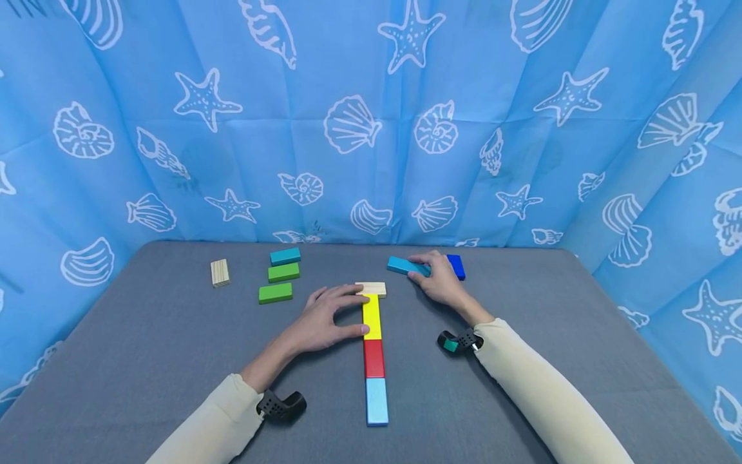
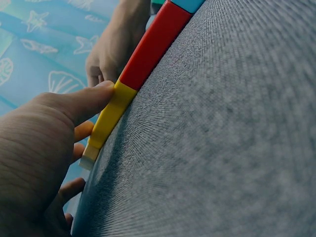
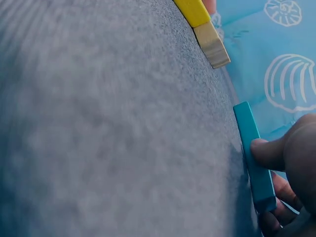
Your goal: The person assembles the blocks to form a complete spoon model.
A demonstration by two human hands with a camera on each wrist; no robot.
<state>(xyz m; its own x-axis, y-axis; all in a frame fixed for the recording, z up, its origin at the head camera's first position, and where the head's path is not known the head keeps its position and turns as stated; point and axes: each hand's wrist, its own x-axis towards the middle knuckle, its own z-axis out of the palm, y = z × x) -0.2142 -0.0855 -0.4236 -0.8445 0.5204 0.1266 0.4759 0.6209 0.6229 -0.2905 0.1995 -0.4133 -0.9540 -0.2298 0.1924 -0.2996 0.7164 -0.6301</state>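
My right hand [image 1: 438, 278] pinches a teal-blue wooden block [image 1: 400, 264] at the back of the table, its thumb on the near side in the right wrist view. My left hand [image 1: 327, 320] rests against the left side of a yellow block [image 1: 372, 319], thumb and fingers spread along it. That yellow block stands in a straight row with a red block [image 1: 374, 359] and a light blue block [image 1: 377, 403] nearer me. Across the row's far end lies a plain wooden block [image 1: 373, 289], the left hand's fingers beside it.
A dark blue block [image 1: 456, 266] lies just beyond the right hand. To the left are a teal block [image 1: 285, 256], two green blocks [image 1: 275, 293] and another plain wooden block [image 1: 220, 273]. A blue shell-print curtain [image 1: 371, 174] hangs behind the grey table [image 1: 174, 361].
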